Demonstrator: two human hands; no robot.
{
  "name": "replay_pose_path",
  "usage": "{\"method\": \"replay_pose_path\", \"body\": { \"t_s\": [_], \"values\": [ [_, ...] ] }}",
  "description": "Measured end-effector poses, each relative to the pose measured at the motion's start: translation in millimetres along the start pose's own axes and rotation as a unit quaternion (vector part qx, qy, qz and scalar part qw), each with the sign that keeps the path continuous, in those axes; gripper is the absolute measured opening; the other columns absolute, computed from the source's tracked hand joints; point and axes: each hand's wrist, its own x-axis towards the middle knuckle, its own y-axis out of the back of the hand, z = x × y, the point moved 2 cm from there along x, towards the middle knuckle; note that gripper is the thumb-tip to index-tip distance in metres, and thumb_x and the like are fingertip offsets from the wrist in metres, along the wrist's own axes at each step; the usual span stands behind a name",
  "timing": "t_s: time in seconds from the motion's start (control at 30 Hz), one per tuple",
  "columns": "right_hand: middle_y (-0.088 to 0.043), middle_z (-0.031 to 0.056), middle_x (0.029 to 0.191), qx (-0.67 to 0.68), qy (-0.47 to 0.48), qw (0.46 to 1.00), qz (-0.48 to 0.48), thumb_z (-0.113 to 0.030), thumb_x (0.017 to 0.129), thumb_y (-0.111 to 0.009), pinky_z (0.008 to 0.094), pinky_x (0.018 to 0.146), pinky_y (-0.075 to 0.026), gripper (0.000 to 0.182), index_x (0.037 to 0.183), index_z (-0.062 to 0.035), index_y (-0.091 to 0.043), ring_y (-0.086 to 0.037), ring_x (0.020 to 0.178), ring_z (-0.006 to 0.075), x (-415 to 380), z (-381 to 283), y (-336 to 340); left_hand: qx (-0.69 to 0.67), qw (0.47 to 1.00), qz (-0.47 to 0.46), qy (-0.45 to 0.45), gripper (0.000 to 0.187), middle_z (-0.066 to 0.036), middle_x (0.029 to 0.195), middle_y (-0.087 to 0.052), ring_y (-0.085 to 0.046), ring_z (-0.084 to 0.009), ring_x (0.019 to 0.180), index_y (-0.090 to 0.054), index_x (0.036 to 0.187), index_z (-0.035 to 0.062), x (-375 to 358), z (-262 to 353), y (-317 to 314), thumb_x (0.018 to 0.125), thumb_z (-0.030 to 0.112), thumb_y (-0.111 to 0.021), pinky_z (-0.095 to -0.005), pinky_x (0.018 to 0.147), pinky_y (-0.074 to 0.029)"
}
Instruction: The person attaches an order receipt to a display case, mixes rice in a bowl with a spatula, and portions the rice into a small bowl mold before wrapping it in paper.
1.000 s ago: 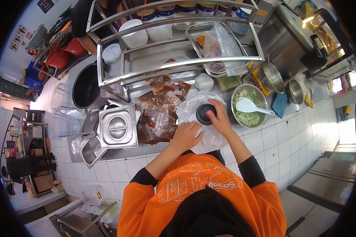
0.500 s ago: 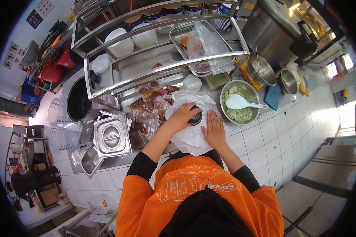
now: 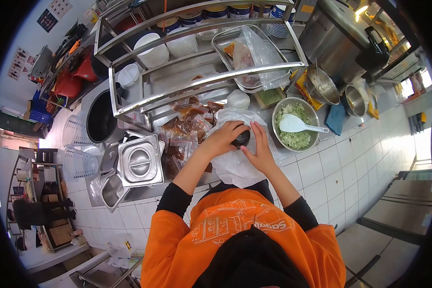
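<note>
A small round black object rests on a crumpled white sheet at the counter's front edge. My left hand is curled against its left and upper side. On its right, my right hand has thumb and fingers spread around it, near or touching its edge. Right of the sheet stands a metal bowl of chopped pale green food, with a white rice paddle lying across it. Bags of brown sauce lie left of the sheet.
A metal rack spans the counter behind my hands. Lidded steel pans and a black pot stand left. A blue cloth, metal bowls and a large steel pot are at the right. A person is far left.
My right hand has moved from flat on the sheet up to the black object's right side. My left hand has shifted slightly right, and the camera view has moved a little.
</note>
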Motion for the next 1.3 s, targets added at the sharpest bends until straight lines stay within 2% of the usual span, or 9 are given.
{"method": "replay_pose_path", "body": {
  "t_s": [0.07, 0.17, 0.27, 0.33, 0.43, 0.53, 0.83, 1.2, 1.3],
  "values": [
    [-0.030, 0.0226, 0.145, 0.016, -0.004, 1.000, 0.022, -0.022, 0.079, -0.073, 0.0442, 0.110, -0.029, 0.087, 0.148, -0.0065, -0.022, -0.032, 0.133, 0.0406, 3.1, 8.1, -8.6, -0.026, 0.999, 0.021, -0.002, 0.082, -0.013, 0.137, -0.043, -0.041, -0.0355, 0.127, -0.044, 0.134, 0.0137, -0.1, -4.3, -5.8, 0.060, -0.002, -0.076, -0.0419, 0.103, -0.042],
    [-0.033, 0.0219, 0.143, 0.126, -0.017, 0.991, -0.032, -0.019, 0.074, -0.077, 0.0436, 0.109, -0.030, 0.092, 0.147, -0.0062, -0.023, -0.033, 0.133, 0.0389, 6.3, 17.9, -17.5, -0.049, 0.998, 0.037, 0.009, 0.083, -0.015, 0.139, -0.040, -0.037, -0.0363, 0.131, -0.038, 0.137, 0.0106, -6.0, -9.2, -16.1, 0.063, -0.002, -0.074, -0.0429, 0.105, -0.039],
    [-0.031, 0.0201, 0.146, 0.095, 0.004, 0.994, -0.056, -0.016, 0.066, -0.081, 0.0391, 0.111, -0.028, 0.103, 0.148, -0.0035, -0.021, -0.034, 0.134, 0.0355, 8.4, 21.5, -23.3, -0.061, 0.996, 0.056, 0.031, 0.086, -0.019, 0.142, -0.035, -0.033, -0.0378, 0.135, -0.030, 0.141, 0.0080, -22.8, -8.9, -18.9, 0.066, 0.001, -0.072, -0.0439, 0.109, -0.034],
    [-0.037, 0.0200, 0.141, 0.077, 0.001, 0.995, -0.066, -0.016, 0.064, -0.082, 0.0389, 0.109, -0.031, 0.100, 0.145, -0.0034, -0.026, -0.038, 0.131, 0.0352, 13.6, 23.1, -27.3, -0.032, 0.996, 0.075, 0.044, 0.088, -0.022, 0.144, -0.032, -0.029, -0.0386, 0.137, -0.025, 0.144, 0.0071, -44.9, 5.7, -12.6, 0.068, 0.004, -0.071, -0.0452, 0.112, -0.029],
    [-0.044, 0.0193, 0.133, 0.070, -0.012, 0.995, -0.070, -0.016, 0.061, -0.084, 0.0389, 0.106, -0.036, 0.094, 0.140, -0.0031, -0.035, -0.044, 0.125, 0.0350, 18.5, 27.1, -26.6, 0.017, 0.993, 0.010, 0.115, 0.088, -0.024, 0.147, -0.029, -0.027, -0.0390, 0.138, -0.024, 0.145, 0.0061, -77.7, 23.6, -8.7, 0.070, 0.008, -0.070, -0.0458, 0.115, -0.024],
    [-0.048, 0.0179, 0.127, 0.079, -0.014, 0.996, -0.034, -0.017, 0.059, -0.085, 0.0388, 0.103, -0.038, 0.088, 0.134, -0.0030, -0.041, -0.048, 0.121, 0.0341, 18.8, 23.7, -23.2, 0.039, 0.988, 0.011, 0.147, 0.088, -0.022, 0.147, -0.029, -0.027, -0.0380, 0.138, -0.028, 0.145, 0.0070, -101.6, 28.9, -16.8, 0.069, 0.012, -0.073, -0.0472, 0.115, -0.023],
    [-0.050, 0.0165, 0.124, 0.086, -0.033, 0.996, -0.004, -0.016, 0.060, -0.085, 0.0376, 0.101, -0.040, 0.085, 0.132, -0.0042, -0.043, -0.050, 0.119, 0.0318, 9.0, 18.7, -11.3, 0.086, 0.992, 0.013, 0.091, 0.069, -0.011, 0.144, -0.042, -0.041, -0.0317, 0.131, -0.047, 0.136, 0.0115, -119.1, 17.7, -41.6, 0.071, 0.006, -0.070, -0.0407, 0.107, -0.037],
    [-0.051, 0.0152, 0.125, 0.088, -0.075, 0.992, 0.057, -0.018, 0.062, -0.086, 0.0374, 0.099, -0.041, 0.084, 0.132, -0.0038, -0.043, -0.051, 0.117, 0.0298, -2.5, 13.9, -6.3, 0.114, 0.989, -0.003, 0.093, 0.066, -0.007, 0.140, -0.049, -0.046, -0.0292, 0.127, -0.050, 0.134, 0.0115, -126.7, 8.7, -45.6, 0.071, 0.004, -0.066, -0.0408, 0.104, -0.037],
    [-0.051, 0.0157, 0.128, 0.039, -0.036, 0.997, 0.055, -0.021, 0.061, -0.088, 0.0375, 0.101, -0.040, 0.085, 0.132, -0.0030, -0.044, -0.051, 0.119, 0.0292, 4.5, -3.5, 17.4, 0.085, 0.989, 0.013, 0.124, 0.064, -0.005, 0.137, -0.052, -0.045, -0.0294, 0.127, -0.050, 0.135, 0.0123, -127.1, 15.0, -41.5, 0.073, 0.003, -0.064, -0.0423, 0.105, -0.036]
  ]
}}
